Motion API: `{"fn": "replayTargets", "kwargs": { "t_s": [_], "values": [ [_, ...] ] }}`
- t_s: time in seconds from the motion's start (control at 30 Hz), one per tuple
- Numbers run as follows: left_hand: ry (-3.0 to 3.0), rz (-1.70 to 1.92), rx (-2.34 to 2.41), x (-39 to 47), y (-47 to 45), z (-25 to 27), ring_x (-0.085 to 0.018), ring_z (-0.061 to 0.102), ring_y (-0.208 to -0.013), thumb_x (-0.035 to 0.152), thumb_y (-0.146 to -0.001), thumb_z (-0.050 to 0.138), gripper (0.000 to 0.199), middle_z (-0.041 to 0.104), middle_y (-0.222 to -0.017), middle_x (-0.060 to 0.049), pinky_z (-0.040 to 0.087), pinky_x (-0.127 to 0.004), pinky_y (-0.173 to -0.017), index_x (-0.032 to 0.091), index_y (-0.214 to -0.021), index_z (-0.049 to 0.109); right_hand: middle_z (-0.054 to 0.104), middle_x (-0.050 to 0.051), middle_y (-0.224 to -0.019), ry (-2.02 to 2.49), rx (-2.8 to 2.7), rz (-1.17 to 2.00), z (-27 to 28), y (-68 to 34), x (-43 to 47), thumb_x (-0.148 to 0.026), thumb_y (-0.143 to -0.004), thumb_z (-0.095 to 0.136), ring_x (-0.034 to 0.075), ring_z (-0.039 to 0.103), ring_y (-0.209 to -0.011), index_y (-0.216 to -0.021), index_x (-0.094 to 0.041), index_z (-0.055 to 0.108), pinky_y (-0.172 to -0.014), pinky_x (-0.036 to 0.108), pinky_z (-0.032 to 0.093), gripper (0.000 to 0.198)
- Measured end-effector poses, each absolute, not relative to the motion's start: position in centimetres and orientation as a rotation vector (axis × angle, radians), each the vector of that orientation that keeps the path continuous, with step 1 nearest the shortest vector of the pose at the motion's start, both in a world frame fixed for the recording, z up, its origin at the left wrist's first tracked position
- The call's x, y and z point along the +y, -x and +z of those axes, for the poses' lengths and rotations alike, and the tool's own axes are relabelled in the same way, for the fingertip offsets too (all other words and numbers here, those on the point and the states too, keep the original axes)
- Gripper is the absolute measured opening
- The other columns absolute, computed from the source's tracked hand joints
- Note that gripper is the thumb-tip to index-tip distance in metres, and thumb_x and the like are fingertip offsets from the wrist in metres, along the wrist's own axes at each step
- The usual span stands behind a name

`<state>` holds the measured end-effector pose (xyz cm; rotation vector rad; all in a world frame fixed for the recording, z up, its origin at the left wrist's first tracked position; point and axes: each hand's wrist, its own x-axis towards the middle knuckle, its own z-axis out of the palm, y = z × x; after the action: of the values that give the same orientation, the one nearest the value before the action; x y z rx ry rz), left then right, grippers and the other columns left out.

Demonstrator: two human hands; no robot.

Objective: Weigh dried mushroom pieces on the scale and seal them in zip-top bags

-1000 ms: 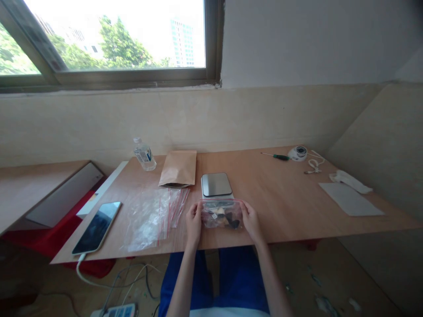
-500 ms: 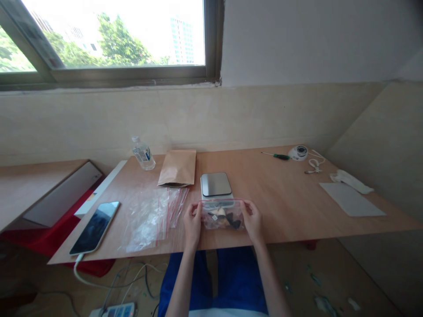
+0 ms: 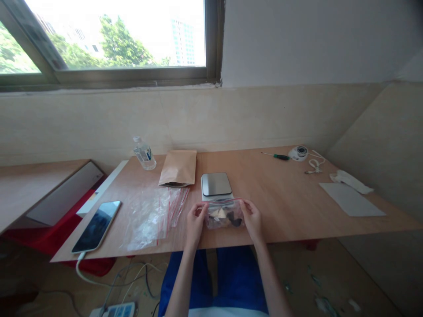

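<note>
A clear zip bag [image 3: 224, 212] with a red line along its top edge is stretched between my two hands at the table's front edge. Pale and dark pieces show inside it; their kind is unclear. My left hand [image 3: 196, 220] pinches the bag near its top left corner, and my right hand [image 3: 250, 218] pinches the top right corner. Just beyond the bag stands a small scale [image 3: 216, 184] with a silver plate, its front partly hidden by the bag. Left of my left hand lies a spread of flat clear zip bags [image 3: 153, 220] with red edges.
A brown paper pouch [image 3: 178, 168] and a plastic bottle [image 3: 144, 154] stand at the back left. A phone [image 3: 97, 226] on a cable lies front left. Rightward are a screwdriver [image 3: 280, 157], a white dome camera [image 3: 299, 153] and a white sheet [image 3: 350, 200].
My left hand's pinch has shifted slightly right along the bag's top edge. The right hand stays on its corner, and the view has shifted slightly.
</note>
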<state>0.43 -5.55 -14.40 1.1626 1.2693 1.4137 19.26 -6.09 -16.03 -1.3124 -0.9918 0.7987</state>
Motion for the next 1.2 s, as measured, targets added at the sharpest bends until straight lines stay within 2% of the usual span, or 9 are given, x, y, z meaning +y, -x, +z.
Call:
{"fn": "replayTargets", "kwargs": {
  "t_s": [0.1,0.37,0.7,0.83,1.0,1.2],
  "values": [
    [-1.173,1.402,1.268,-5.4,-0.4,-14.7,-0.015,0.061,-0.066,0.041,-0.072,0.063,0.028,0.067,-0.074,-0.004,0.046,-0.022,-0.058,0.014,-0.081,0.065,0.07,0.008,-0.084,1.302,-1.001,0.837,-16.0,-19.2,-6.1,-0.051,-0.074,0.06,0.022,0.065,-0.074,-0.089,-0.016,0.065,-0.062,0.03,0.052,0.039],
    [-1.206,1.448,1.276,-5.3,-0.3,-15.0,-0.016,0.062,-0.075,0.037,-0.074,0.064,0.024,0.069,-0.078,-0.004,0.045,-0.024,-0.07,0.015,-0.082,0.067,0.07,0.007,-0.084,1.26,-1.018,0.788,-15.7,-19.3,-6.1,-0.045,-0.075,0.061,0.021,0.064,-0.079,-0.085,-0.017,0.066,-0.072,0.032,0.05,0.03],
    [-1.177,1.5,1.315,-5.9,-0.6,-14.4,-0.017,0.063,-0.073,0.04,-0.07,0.066,0.027,0.069,-0.075,-0.005,0.046,-0.025,-0.067,0.015,-0.079,0.067,0.069,0.007,-0.081,1.283,-0.962,0.743,-15.8,-19.3,-6.2,-0.046,-0.074,0.062,0.02,0.063,-0.076,-0.084,-0.016,0.064,-0.07,0.031,0.05,0.031],
    [-1.186,1.492,1.261,-5.9,-0.6,-14.1,-0.016,0.062,-0.072,0.039,-0.073,0.064,0.026,0.068,-0.075,-0.004,0.046,-0.024,-0.068,0.015,-0.079,0.067,0.069,0.007,-0.083,1.244,-0.943,0.816,-15.4,-19.2,-6.5,-0.046,-0.074,0.062,0.02,0.064,-0.079,-0.086,-0.017,0.063,-0.072,0.031,0.05,0.031],
    [-1.198,1.368,1.14,-6.0,-0.8,-13.7,-0.016,0.061,-0.071,0.039,-0.073,0.064,0.026,0.068,-0.075,-0.004,0.045,-0.024,-0.065,0.013,-0.079,0.068,0.07,0.006,-0.083,1.174,-0.939,0.991,-15.3,-18.6,-6.8,-0.045,-0.074,0.064,0.02,0.065,-0.074,-0.089,-0.018,0.062,-0.059,0.027,0.05,0.031],
    [-1.203,1.43,1.201,-6.2,-0.7,-13.7,-0.014,0.058,-0.065,0.038,-0.073,0.064,0.026,0.067,-0.07,-0.002,0.042,-0.022,-0.06,0.013,-0.079,0.069,0.071,0.005,-0.082,1.147,-0.93,0.999,-15.3,-18.3,-6.8,-0.045,-0.073,0.065,0.02,0.065,-0.075,-0.085,-0.018,0.064,-0.062,0.027,0.05,0.029]
  ]
}}
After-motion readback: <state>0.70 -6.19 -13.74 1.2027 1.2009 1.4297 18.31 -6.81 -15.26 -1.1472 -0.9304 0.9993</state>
